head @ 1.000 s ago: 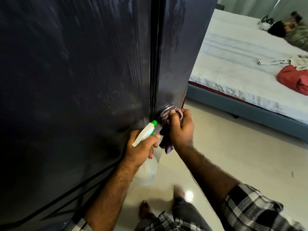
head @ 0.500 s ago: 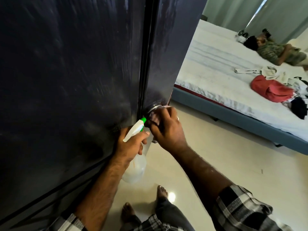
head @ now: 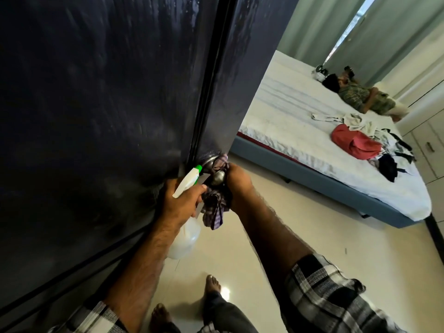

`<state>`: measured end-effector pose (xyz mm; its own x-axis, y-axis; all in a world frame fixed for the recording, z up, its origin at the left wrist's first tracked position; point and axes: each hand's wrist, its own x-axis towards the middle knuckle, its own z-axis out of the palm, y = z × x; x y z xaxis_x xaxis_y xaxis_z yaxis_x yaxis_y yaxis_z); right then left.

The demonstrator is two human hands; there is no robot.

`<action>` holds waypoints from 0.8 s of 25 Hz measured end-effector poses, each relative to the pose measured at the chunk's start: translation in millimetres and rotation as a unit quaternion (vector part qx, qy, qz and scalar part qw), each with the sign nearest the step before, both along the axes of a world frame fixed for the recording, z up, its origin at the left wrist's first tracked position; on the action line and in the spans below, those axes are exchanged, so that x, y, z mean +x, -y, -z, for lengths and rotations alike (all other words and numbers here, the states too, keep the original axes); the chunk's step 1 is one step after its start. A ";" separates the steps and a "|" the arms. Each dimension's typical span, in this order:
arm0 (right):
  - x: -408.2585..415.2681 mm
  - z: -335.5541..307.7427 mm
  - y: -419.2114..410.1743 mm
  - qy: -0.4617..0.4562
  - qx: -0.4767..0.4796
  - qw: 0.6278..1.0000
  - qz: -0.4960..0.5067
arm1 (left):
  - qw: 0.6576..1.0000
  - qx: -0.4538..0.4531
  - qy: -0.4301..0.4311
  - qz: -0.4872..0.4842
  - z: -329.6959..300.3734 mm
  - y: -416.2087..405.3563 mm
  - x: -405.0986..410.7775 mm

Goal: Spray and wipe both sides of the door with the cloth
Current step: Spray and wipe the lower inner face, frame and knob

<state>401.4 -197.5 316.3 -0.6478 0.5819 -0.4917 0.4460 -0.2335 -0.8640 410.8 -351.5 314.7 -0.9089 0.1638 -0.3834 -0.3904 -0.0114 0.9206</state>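
Note:
A tall dark door (head: 101, 121) fills the left of the view, its edge facing me, with streaks of wetness near the top. A round metal knob (head: 217, 177) sticks out low on its edge side. My right hand (head: 240, 186) grips a purple checked cloth (head: 215, 210) wrapped round the knob, with the cloth's end hanging down. My left hand (head: 179, 200) holds a white spray bottle (head: 186, 234) by its neck; its green nozzle (head: 198, 168) points up toward the knob.
A low bed (head: 300, 145) with a white sheet stands to the right, with clothes and a red bag (head: 355, 141) on it and a person lying at its far end. Cream tiled floor (head: 264, 248) lies below. My bare feet are at the bottom.
My right hand has shifted round the knob, baring the metal ball and letting the cloth hang lower. The view has tilted up and right, showing more of the bed. My left hand keeps the bottle.

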 end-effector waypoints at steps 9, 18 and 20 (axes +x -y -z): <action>46.3 -1.3 4.1 -0.100 0.480 0.824 -0.283 | 1.000 -0.011 -0.020 0.009 2.6 -7.8 0.8; 10.8 0.4 11.3 -0.133 -0.005 0.989 -0.058 | 0.999 -0.019 -0.030 -0.001 13.2 2.8 -5.7; 3.1 4.1 3.6 -0.134 -0.168 0.976 -0.023 | 0.999 -0.024 -0.024 -0.002 13.4 6.9 -4.8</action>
